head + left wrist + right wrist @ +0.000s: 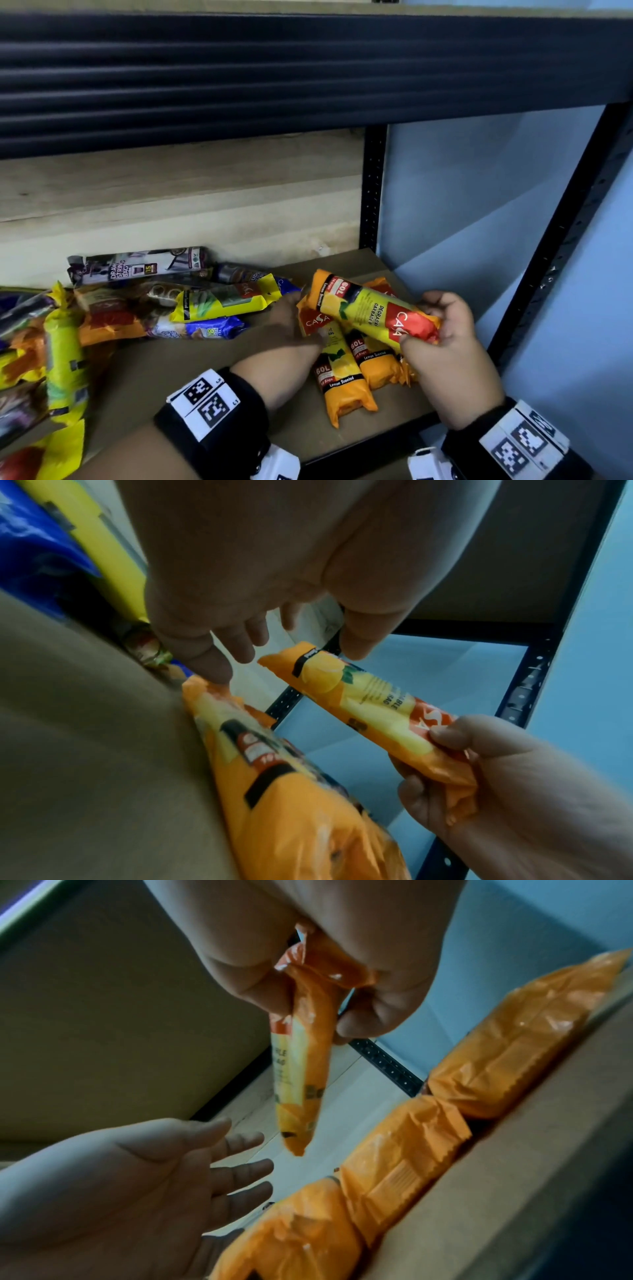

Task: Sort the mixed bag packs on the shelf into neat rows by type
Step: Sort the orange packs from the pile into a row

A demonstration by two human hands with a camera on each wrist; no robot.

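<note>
Shelf (164,370): brown board, lower half of frame. Mixed packs (144,308): heaped at left, unsorted. Orange packs (346,377): side by side, lower centre-right. Right hand (442,329): grasped one end of an orange pack (370,305), held tilted above the row. Left hand (291,325): released, fingers straight, beside that pack's far end.

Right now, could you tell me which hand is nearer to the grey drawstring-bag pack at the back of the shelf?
Left. The left hand hovers open by the orange packs, to the right of the grey drawstring-bag pack. The right hand is farther right, gripping an orange lemon-scented pack.
</note>
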